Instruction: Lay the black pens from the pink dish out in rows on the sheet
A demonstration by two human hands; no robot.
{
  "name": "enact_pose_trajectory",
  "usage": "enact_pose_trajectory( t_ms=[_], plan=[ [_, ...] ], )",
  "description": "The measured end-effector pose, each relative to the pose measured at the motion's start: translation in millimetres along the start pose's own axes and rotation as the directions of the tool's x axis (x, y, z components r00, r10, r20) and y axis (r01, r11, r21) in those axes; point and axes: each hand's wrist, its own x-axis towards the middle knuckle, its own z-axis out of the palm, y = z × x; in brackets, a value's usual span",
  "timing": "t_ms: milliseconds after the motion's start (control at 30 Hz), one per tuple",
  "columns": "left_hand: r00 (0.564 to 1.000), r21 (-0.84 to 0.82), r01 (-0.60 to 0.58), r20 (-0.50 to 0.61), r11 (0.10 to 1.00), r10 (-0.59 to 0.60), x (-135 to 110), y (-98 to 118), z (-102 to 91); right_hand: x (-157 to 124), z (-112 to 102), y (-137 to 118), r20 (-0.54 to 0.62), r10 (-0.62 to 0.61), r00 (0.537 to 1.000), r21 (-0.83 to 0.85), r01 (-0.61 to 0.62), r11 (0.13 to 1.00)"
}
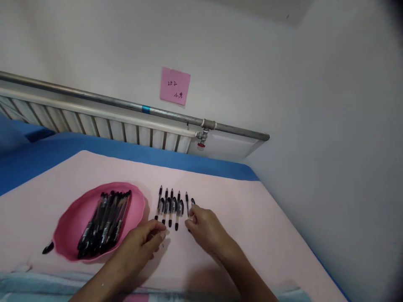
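Several uncapped black gel pens lie side by side in a row, tips pointing away from me. Clear caps with black clips lie between them. My left hand rests by the near ends of the leftmost pens, thumb and forefinger apart, holding nothing. At the right end of the row, my right hand has its fingers closed around a pen cap, whose black end shows past the fingertips. Just left of that cap lies the rightmost pen, its near end partly hidden by my right fingers.
A pink scalloped bowl full of capped black pens stands left of the row. One black-ended object pokes out beside its rim. Behind the pink tabletop are a blue edge, a radiator and a pipe with a red valve.
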Motion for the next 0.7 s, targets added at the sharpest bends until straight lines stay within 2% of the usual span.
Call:
enact_pose_trajectory(
  t_ms=[200, 700],
  plan=[
    [1.000, 0.031, 0.001, 0.022, 1.000, -0.001, -1, 2, 0.3, -2, 12, -8, -0.018, -0.038, 0.999, 0.009, 0.038, 0.999],
    [0.999, 0.078, -0.015, 0.031, 0.997, 0.012, -1, 1, -0.7, 0, 17, -5, -0.034, -0.096, 0.995, 0.017, 0.097, 0.995]
  ],
)
